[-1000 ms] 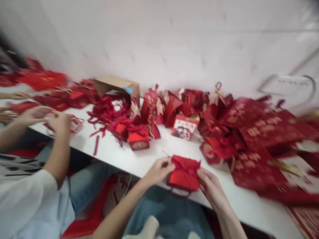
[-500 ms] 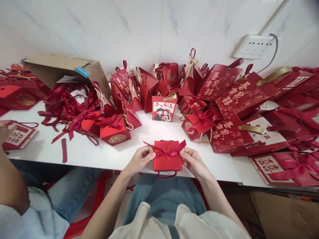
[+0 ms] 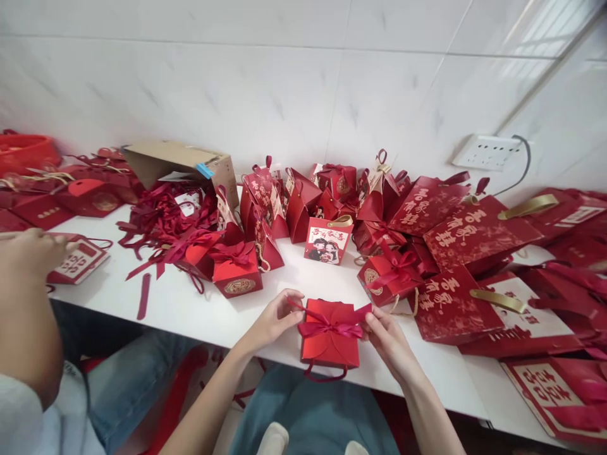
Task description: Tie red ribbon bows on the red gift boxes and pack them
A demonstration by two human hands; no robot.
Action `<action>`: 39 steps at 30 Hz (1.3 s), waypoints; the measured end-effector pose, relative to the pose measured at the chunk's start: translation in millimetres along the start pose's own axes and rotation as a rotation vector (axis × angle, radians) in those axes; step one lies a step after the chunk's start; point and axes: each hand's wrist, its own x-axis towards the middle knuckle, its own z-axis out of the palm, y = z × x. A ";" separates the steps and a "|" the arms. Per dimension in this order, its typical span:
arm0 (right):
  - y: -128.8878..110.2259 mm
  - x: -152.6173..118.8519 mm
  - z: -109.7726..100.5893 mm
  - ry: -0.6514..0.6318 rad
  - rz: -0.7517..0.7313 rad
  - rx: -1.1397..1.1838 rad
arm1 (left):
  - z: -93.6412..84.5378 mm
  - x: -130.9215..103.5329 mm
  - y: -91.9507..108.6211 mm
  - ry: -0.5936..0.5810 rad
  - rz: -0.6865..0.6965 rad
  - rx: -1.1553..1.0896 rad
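A small red gift box (image 3: 331, 349) lies at the front edge of the white table, with a dark red cord handle toward me. Across its top is a crimson ribbon bow (image 3: 327, 327). My left hand (image 3: 281, 316) is at the box's left side, thumb and fingers closed on the end of the bow's left ribbon. On the right, my right hand (image 3: 383, 328) pinches the right ribbon end between thumb and fingers, beside the box's upper right corner.
Red gift boxes (image 3: 327, 240) line the wall and the right side. A cardboard box (image 3: 222, 174) stands behind a ribbon pile (image 3: 175, 212). At left, a person's arm (image 3: 28, 309) reaches over a red box (image 3: 78, 260). A socket strip (image 3: 486, 151) is on the wall.
The camera view has tilted up and turned left. My left hand has shifted from the box's side, its fingers now higher on the ribbon end. The other person's hand has moved over their box.
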 end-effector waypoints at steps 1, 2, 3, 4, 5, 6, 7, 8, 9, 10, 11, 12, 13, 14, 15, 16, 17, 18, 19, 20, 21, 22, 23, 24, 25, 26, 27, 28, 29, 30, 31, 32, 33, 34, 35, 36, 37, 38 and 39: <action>-1.0 1.6 -0.9 0.023 -0.005 -0.025 | -0.5 0.9 3.4 0.006 0.013 0.032; -2.8 3.2 -1.4 0.037 -0.010 -0.042 | -0.6 1.8 6.8 0.005 0.034 0.057; -5.3 5.0 -1.2 0.041 -0.018 -0.050 | -0.4 2.8 9.9 -0.004 0.057 0.069; -8.7 6.9 -0.6 0.036 -0.028 -0.051 | -0.1 3.9 12.8 -0.013 0.074 0.064; -12.7 9.0 0.6 0.026 -0.038 -0.053 | 0.4 5.2 15.3 -0.018 0.082 0.046; -17.3 11.3 2.2 0.014 -0.047 -0.061 | 1.1 6.7 17.7 -0.017 0.082 0.022; -22.3 13.6 4.1 0.003 -0.055 -0.079 | 1.9 8.5 19.9 -0.014 0.071 -0.001; -27.5 16.1 6.2 -0.002 -0.063 -0.108 | 2.9 10.6 21.9 -0.012 0.053 -0.016; -32.5 18.5 8.4 0.000 -0.075 -0.144 | 4.1 12.9 23.6 -0.007 0.036 -0.026; -37.2 21.0 10.6 0.004 -0.090 -0.179 | 5.4 15.4 25.1 0.000 0.025 -0.031; -41.2 23.4 12.6 0.006 -0.108 -0.209 | 6.9 18.1 26.2 0.005 0.017 -0.033; -44.4 25.7 14.5 0.000 -0.124 -0.229 | 8.4 20.9 26.7 0.003 0.007 -0.039; -46.5 28.0 16.1 -0.018 -0.134 -0.238 | 10.0 23.7 26.7 -0.004 -0.007 -0.047; -47.4 30.4 17.5 -0.046 -0.134 -0.235 | 11.5 26.6 26.1 -0.016 -0.025 -0.056; -47.2 32.9 18.6 -0.077 -0.122 -0.225 | 12.8 29.7 25.0 -0.031 -0.045 -0.066; -45.9 35.7 19.6 -0.106 -0.101 -0.212 | 14.1 32.8 23.6 -0.044 -0.067 -0.078; -43.6 38.9 20.4 -0.130 -0.077 -0.197 | 15.2 36.1 22.0 -0.054 -0.089 -0.089; -40.6 42.3 21.3 -0.150 -0.048 -0.177 | 16.3 39.6 20.4 -0.061 -0.111 -0.100; -37.2 46.0 22.3 -0.168 -0.017 -0.155 | 17.3 43.2 18.8 -0.069 -0.135 -0.112; -33.6 49.6 23.5 -0.186 0.014 -0.128 | 18.4 46.7 17.4 -0.081 -0.160 -0.124; -30.0 53.0 25.0 -0.199 0.044 -0.099 | 19.6 50.3 16.2 -0.096 -0.187 -0.136; -26.5 56.0 26.8 -0.200 0.069 -0.069 | 20.9 53.7 14.9 -0.112 -0.214 -0.149; -23.4 58.5 28.7 -0.192 0.091 -0.043 | 22.3 57.1 13.6 -0.129 -0.242 -0.161; -20.5 60.7 30.7 -0.177 0.109 -0.024 | 23.7 60.4 12.1 -0.143 -0.269 -0.173; -17.8 62.8 32.4 -0.161 0.124 -0.010 | 24.9 63.7 10.3 -0.153 -0.297 -0.184; -15.1 65.0 33.7 -0.154 0.137 -0.002 | 25.9 67.1 8.2 -0.159 -0.323 -0.193; -12.3 67.7 34.4 -0.156 0.148 0.004 | 26.7 70.7 5.8 -0.158 -0.346 -0.202; -9.0 71.4 34.6 -0.165 0.152 0.015 | 27.2 74.6 3.2 -0.152 -0.366 -0.210; -5.3 76.2 34.3 -0.182 0.153 0.027 | 27.6 79.0 0.6 -0.138 -0.382 -0.219; -0.8 82.1 33.8 -0.191 0.158 0.033 | 28.1 83.8 -1.9 -0.121 -0.393 -0.230; 4.2 89.2 33.2 -0.186 0.169 0.037 | 28.9 89.1 -4.1 -0.100 -0.400 -0.241; 9.8 97.0 32.9 -0.172 0.187 0.041 | 30.1 94.9 -6.2 -0.072 -0.400 -0.250; 15.7 105.2 33.0 -0.147 0.203 0.050 | 32.0 101.0 -7.9 -0.036 -0.394 -0.256; 21.5 113.5 33.5 -0.114 0.208 0.065 | 34.4 107.1 -9.4 0.014 -0.379 -0.255; 27.0 121.3 34.4 -0.079 0.197 0.085 | 37.5 112.9 -10.9 0.078 -0.356 -0.246; 31.9 128.4 35.5 -0.052 0.177 0.106 | 41.0 118.2 -12.3 0.153 -0.325 -0.228; 36.1 134.5 36.4 -0.033 0.148 0.118 | 44.6 122.8 -13.7 0.235 -0.289 -0.205; 39.7 139.8 36.6 -0.023 0.100 0.112 | 48.1 126.3 -15.3 0.316 -0.250 -0.178; 42.8 144.2 36.0 -0.025 0.056 0.087 | 51.3 128.8 -17.1 0.390 -0.209 -0.150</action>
